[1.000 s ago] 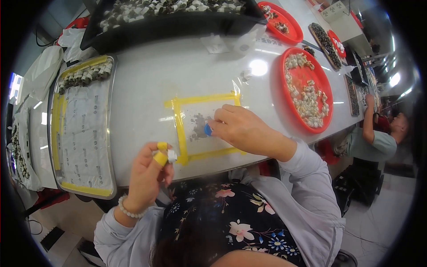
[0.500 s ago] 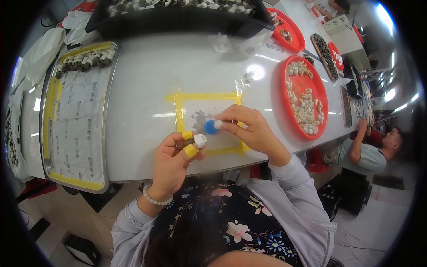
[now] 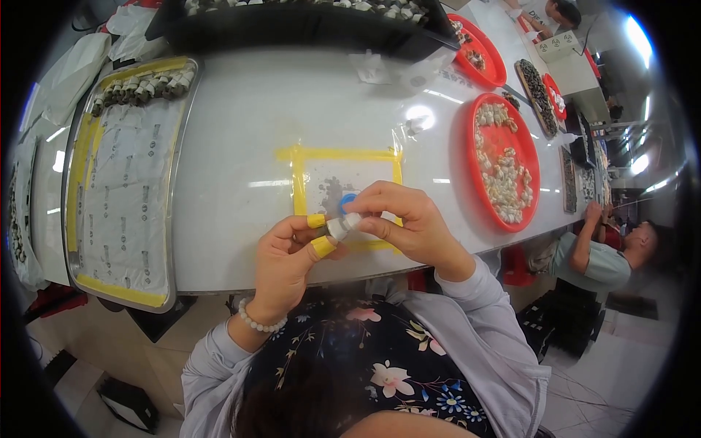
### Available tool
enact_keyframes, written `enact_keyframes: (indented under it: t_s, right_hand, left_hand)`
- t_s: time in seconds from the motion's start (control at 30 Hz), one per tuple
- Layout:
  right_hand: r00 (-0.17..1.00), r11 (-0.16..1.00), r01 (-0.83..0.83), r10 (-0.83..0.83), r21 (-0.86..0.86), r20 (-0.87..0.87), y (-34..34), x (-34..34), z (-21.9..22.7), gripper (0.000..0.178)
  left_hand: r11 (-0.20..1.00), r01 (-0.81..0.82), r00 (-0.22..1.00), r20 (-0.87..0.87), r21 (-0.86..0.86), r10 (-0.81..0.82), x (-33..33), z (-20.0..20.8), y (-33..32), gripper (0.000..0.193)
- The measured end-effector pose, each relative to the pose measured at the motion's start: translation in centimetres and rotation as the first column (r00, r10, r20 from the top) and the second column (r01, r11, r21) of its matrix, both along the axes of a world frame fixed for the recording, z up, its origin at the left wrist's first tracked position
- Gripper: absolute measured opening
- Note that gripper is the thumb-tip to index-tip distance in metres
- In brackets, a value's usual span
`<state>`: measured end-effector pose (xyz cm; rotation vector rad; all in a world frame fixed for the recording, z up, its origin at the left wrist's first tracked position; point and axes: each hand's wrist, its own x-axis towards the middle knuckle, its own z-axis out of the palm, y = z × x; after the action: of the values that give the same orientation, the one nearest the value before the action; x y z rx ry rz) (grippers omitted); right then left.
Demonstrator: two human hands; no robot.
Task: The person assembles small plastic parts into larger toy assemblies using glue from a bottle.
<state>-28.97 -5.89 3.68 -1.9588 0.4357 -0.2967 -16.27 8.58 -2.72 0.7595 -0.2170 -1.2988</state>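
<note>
Between the yellow-taped thumb and fingertip of my left hand [image 3: 283,259] is a small dark piece with a white block-like end [image 3: 338,229]. My right hand [image 3: 418,225] pinches a small white piece [image 3: 353,220] with thumb and forefinger, up against that white end. Whether the two are joined is hidden by the fingers. A round blue cap [image 3: 345,202] lies just beyond the fingertips, partly covered by my right hand. Under it, a yellow tape square [image 3: 350,154] on the white table [image 3: 234,146] frames a patch with grey smears.
A tray [image 3: 124,212] at the left holds a row of white-topped dark pieces at its far end. A black bin [image 3: 307,33] of similar pieces stands at the back. To the right, a red tray [image 3: 504,179] carries whitish lumps. People sit farther right.
My right hand has brought its white piece from the blue cap toward the piece in my left hand, so they now meet. More of the blue cap is hidden.
</note>
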Motion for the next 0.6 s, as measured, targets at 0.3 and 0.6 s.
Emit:
enact_keyframes:
  t_s: [0.3, 0.6]
  right_hand:
    - [0.998, 0.977, -0.057, 0.061, -0.205, 0.01, 0.26, 0.13, -0.09, 0.023]
    - [0.994, 0.916, -0.11, 0.11, -0.385, -0.023, 0.25, 0.46, -0.01, 0.024]
  left_hand:
    - [0.999, 0.032, 0.98, 0.198, -0.033, -0.025, -0.03, -0.39, 0.07, 0.02]
    - [1.0, -0.009, 0.983, 0.182, -0.029, 0.014, -0.41, -0.41, 0.05, 0.019]
